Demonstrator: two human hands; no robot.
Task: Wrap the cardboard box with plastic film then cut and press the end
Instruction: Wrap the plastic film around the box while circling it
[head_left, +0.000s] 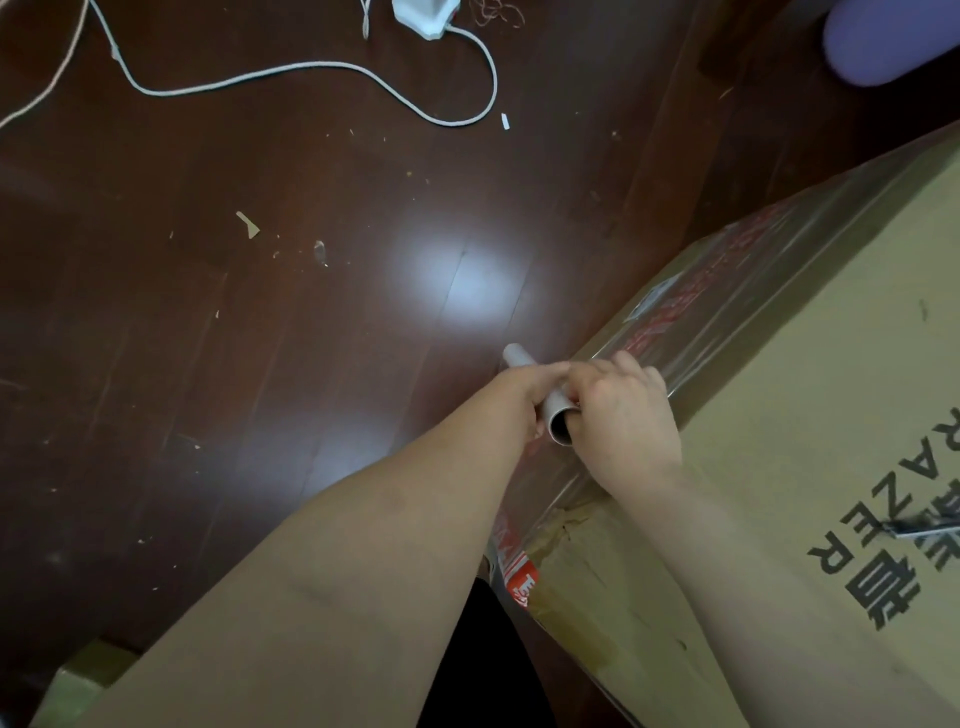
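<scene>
Gripping the grey film roll tube (551, 408) at the cardboard box's (810, 415) upper edge, left grip (525, 395) and right grip (626, 418) both curl round it. Plastic film (727, 317) covers the box's side. A white cable (311, 70) and a cardboard scrap (248, 224) lie on the floor (260, 374) beyond.

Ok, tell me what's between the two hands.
The grey tube, gripped by the left hand and the right hand, beside the box. The head view shows it.
</scene>
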